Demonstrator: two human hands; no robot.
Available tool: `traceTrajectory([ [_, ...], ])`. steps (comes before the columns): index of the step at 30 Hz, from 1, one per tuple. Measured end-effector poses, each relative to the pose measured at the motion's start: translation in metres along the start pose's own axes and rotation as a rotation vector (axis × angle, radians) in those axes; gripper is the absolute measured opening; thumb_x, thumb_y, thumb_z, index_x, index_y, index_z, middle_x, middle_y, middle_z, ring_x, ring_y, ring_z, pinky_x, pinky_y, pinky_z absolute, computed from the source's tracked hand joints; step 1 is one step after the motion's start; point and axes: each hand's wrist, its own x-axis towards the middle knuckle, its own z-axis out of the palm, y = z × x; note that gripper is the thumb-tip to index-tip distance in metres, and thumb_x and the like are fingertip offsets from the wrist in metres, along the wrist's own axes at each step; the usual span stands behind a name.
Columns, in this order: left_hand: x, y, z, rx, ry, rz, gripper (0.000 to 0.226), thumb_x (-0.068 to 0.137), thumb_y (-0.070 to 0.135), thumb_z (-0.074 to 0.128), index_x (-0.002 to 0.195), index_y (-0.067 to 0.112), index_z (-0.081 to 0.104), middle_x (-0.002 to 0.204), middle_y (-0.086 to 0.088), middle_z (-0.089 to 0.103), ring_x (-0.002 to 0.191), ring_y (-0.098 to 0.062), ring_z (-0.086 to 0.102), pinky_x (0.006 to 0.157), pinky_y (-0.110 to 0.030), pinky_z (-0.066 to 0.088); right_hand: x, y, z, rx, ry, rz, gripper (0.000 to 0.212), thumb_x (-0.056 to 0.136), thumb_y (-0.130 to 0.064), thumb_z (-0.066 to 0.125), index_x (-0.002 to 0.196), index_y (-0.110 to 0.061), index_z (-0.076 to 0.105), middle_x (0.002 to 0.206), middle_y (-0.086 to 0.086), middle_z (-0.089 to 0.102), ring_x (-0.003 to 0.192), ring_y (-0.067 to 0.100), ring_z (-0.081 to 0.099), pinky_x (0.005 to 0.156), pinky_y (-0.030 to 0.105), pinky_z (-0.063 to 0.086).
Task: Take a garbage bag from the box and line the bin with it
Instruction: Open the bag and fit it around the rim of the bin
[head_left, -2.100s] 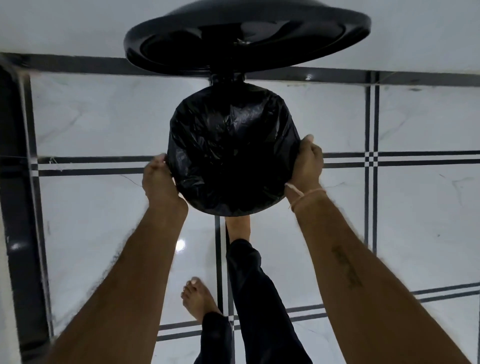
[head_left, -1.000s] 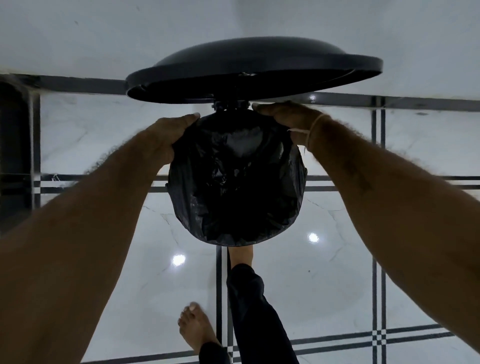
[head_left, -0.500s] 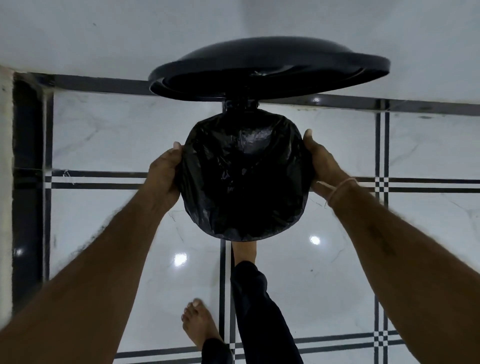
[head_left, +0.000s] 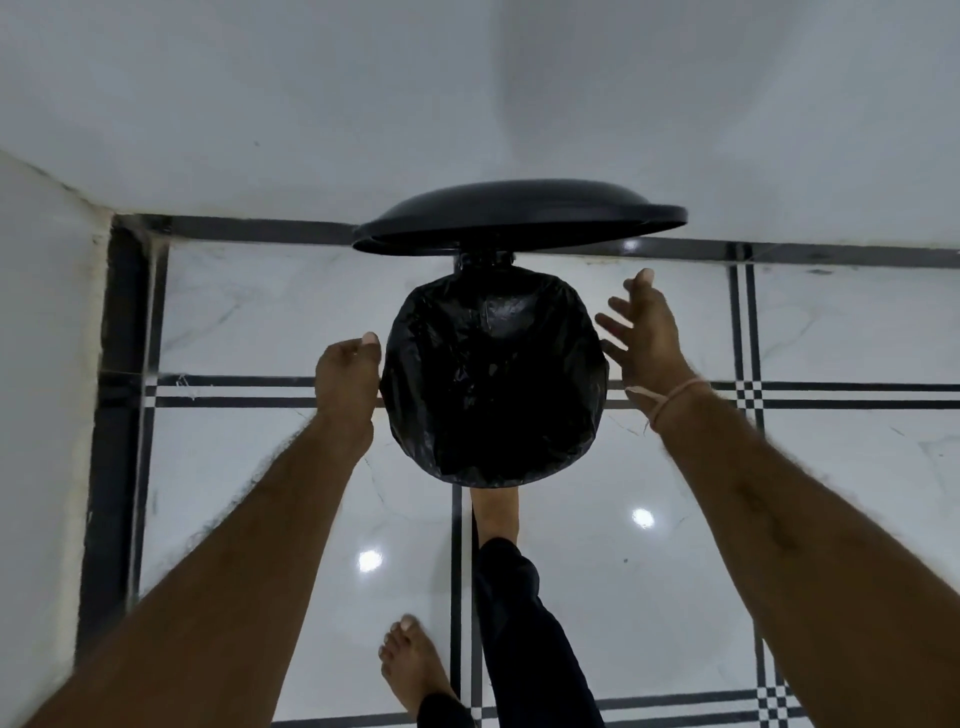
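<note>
A round pedal bin stands on the floor against the wall, seen from above. A black garbage bag (head_left: 493, 379) is draped over its rim and hangs down inside, hiding the bin body. The bin's black lid (head_left: 519, 221) stands raised behind it. My left hand (head_left: 345, 371) is at the bag's left edge with fingers curled; whether it grips the plastic I cannot tell. My right hand (head_left: 647, 332) hovers just off the bag's right edge, fingers spread, holding nothing. The box of bags is not in view.
One bare foot (head_left: 496, 506) rests at the bin's front, where the pedal would be; the other foot (head_left: 415, 670) stands further back. White walls meet in a corner at the left (head_left: 104, 218). Glossy white tiles with black lines cover the floor.
Both hands worked around the bag's rim, first at the sides, then the back, then the sides again. Now the right hand has come off the bag and opened. The view has pulled back.
</note>
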Motion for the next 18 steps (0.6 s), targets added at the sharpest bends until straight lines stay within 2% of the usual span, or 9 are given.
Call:
traceTrajectory([
  [3,-0.008,0.040,-0.006,-0.142,-0.019,0.033,0.046,0.103,0.058,0.046,0.126,0.020,0.059,0.129,0.002,0.059,0.119,-0.017,0.056,0.096,-0.035,0.048,-0.015,-0.043,0.001,0.187,-0.054,-0.077,0.066,0.101,-0.068,0.036,0.155,-0.030,0.039,0.157,0.007,0.044,0.136,0.030,0.053,0.112,0.054,0.045],
  [6,-0.018,0.083,-0.009,-0.286,-0.200,0.049,0.065,0.101,0.068,0.038,0.146,0.023,0.053,0.149,0.004,0.050,0.137,-0.016,0.049,0.109,-0.041,0.043,-0.021,-0.078,0.005,0.106,-0.167,-0.136,0.063,0.099,-0.069,0.040,0.149,-0.031,0.050,0.150,-0.001,0.050,0.138,0.023,0.050,0.109,0.050,0.045],
  [9,-0.031,0.102,-0.009,-0.290,-0.338,0.055,0.055,0.101,0.064,0.044,0.133,0.023,0.061,0.148,0.006,0.053,0.142,-0.014,0.045,0.115,-0.046,0.037,-0.029,-0.088,0.011,-0.043,-0.248,-0.100,0.042,0.098,-0.057,0.055,0.122,-0.025,0.070,0.137,-0.007,0.064,0.137,0.015,0.052,0.110,0.040,0.043],
  [12,-0.044,0.094,-0.016,-0.146,-0.342,0.073,0.035,0.098,0.051,0.059,0.121,0.027,0.068,0.129,0.012,0.064,0.125,-0.007,0.054,0.118,-0.047,0.036,-0.039,-0.074,0.001,-0.138,-0.218,-0.157,0.029,0.087,-0.040,0.072,0.104,-0.017,0.076,0.106,-0.006,0.073,0.108,0.010,0.064,0.098,0.030,0.048],
  [14,-0.051,0.077,-0.023,-0.008,-0.375,0.132,0.020,0.094,0.045,0.064,0.101,0.026,0.068,0.107,0.013,0.067,0.108,-0.009,0.057,0.117,-0.049,0.040,-0.049,-0.056,-0.009,-0.225,-0.205,-0.241,0.034,0.087,-0.033,0.076,0.110,-0.008,0.079,0.109,0.002,0.077,0.107,0.016,0.069,0.101,0.033,0.054],
  [15,-0.052,0.068,-0.026,0.033,-0.397,0.164,0.021,0.093,0.043,0.066,0.100,0.024,0.068,0.105,0.011,0.068,0.104,-0.011,0.058,0.115,-0.049,0.043,-0.055,-0.046,-0.012,-0.279,-0.212,-0.248,0.038,0.089,-0.031,0.077,0.119,-0.008,0.077,0.117,0.004,0.077,0.114,0.017,0.069,0.105,0.033,0.055],
  [16,-0.053,0.057,-0.029,0.054,-0.412,0.182,0.027,0.093,0.042,0.068,0.109,0.021,0.069,0.111,0.010,0.071,0.104,-0.011,0.060,0.112,-0.046,0.047,-0.059,-0.035,-0.014,-0.325,-0.218,-0.240,0.045,0.088,-0.034,0.079,0.126,-0.010,0.074,0.124,0.003,0.076,0.120,0.017,0.068,0.108,0.034,0.053],
  [18,-0.057,0.033,-0.030,0.094,-0.409,0.201,0.050,0.092,0.041,0.073,0.137,0.024,0.062,0.135,0.009,0.067,0.119,-0.011,0.061,0.104,-0.035,0.052,-0.063,-0.010,-0.017,-0.424,-0.196,-0.223,0.066,0.079,-0.050,0.083,0.136,-0.019,0.069,0.135,-0.005,0.071,0.129,0.016,0.064,0.115,0.038,0.048],
])
